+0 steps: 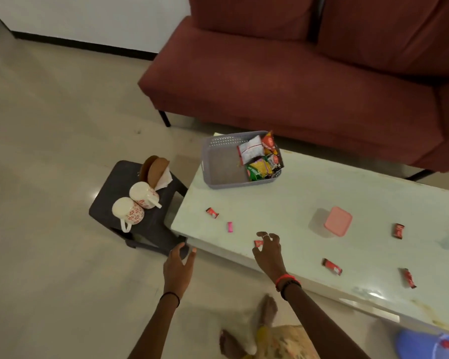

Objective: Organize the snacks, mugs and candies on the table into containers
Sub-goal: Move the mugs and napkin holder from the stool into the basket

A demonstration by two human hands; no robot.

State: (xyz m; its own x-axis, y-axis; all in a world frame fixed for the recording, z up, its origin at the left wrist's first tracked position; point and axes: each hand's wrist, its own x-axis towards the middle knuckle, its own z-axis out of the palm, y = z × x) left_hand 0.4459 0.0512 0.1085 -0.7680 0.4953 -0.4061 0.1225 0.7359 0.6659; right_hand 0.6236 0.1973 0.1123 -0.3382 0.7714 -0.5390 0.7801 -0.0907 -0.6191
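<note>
On the white table (309, 193) a grey basket (219, 161) holds several snack packets (263, 158) along its right side. Red candies lie scattered: one (212, 212) at the left, one (331, 266) near the front edge, two others (398, 231) (409, 278) at the right. A pink candy (229, 226) lies left of my right hand (268, 252), whose spread fingers curl over a red candy (257, 244) without closing on it. A clear tub with a pink lid (338, 221) stands mid-table. My left hand (178, 270) hovers open off the table's left corner. Two floral mugs (128, 212) (143, 194) lie on a dark stool.
The dark stool (114, 193) beside the table also carries a brown napkin holder (154, 170). A red sofa (296, 81) stands behind the table. My bare feet (266, 310) are on the tiled floor below; something blue (425, 344) shows at the bottom right.
</note>
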